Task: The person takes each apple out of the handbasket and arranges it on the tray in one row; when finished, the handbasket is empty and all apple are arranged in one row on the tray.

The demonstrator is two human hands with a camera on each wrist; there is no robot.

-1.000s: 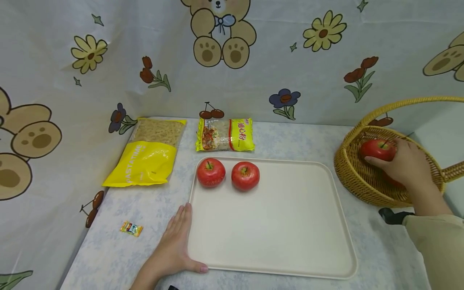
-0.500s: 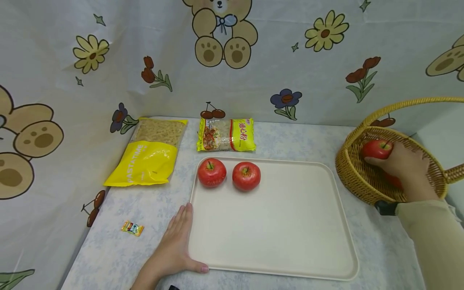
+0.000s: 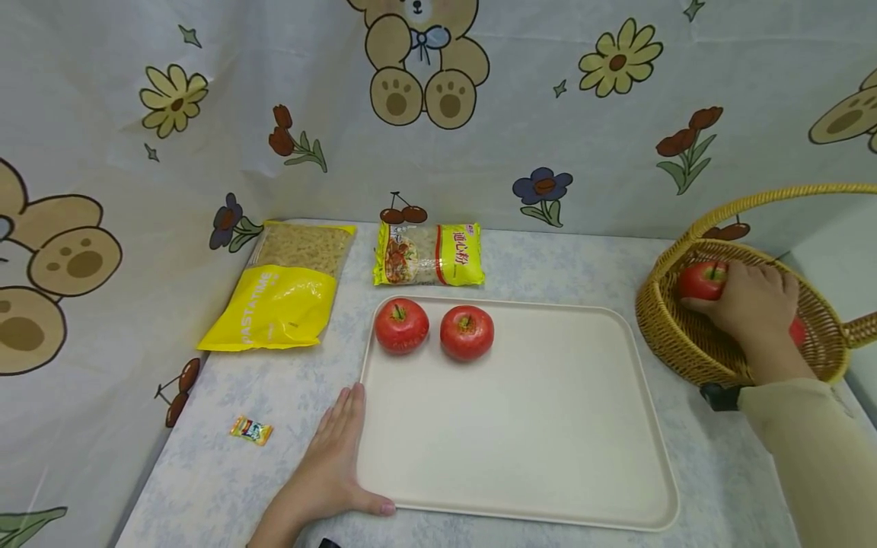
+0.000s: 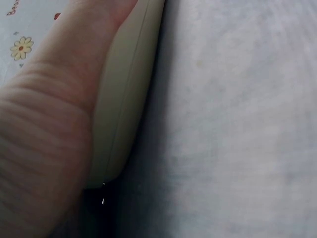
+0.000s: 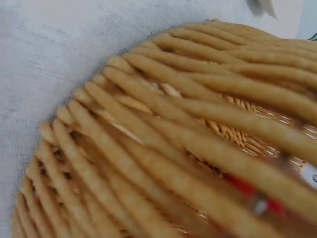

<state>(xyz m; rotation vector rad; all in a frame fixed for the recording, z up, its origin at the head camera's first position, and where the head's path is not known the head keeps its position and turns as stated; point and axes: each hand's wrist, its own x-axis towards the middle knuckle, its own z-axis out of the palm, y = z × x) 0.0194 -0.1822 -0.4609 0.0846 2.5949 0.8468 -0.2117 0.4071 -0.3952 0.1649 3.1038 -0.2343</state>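
Note:
In the head view my right hand [image 3: 750, 308] reaches into a wicker basket [image 3: 674, 346] and grips a red apple [image 3: 702, 281] at its left side, thumb in front. Another red fruit [image 3: 797, 331] shows partly behind that hand. The right wrist view is filled by the basket's weave [image 5: 163, 139], with red glimpsed through it. My left hand [image 3: 329, 464] lies along the left edge of a white rectangular tray [image 3: 534, 434], fingers straight, thumb at the front corner. Two red apples, one in the corner [image 3: 401, 326] and one beside it [image 3: 467, 332], sit at the tray's back left.
Behind the tray lies a small yellow pasta packet [image 3: 428, 255]. A larger yellow pasta bag [image 3: 284, 293] is at the back left, and a small wrapped candy [image 3: 251, 430] lies left of my left hand. The basket's tall handle [image 3: 774, 199] arches over its opening.
My right hand has shifted slightly left inside the basket with the apple in its grip. More of the fruit behind it shows on the right. The left hand stays on the tray.

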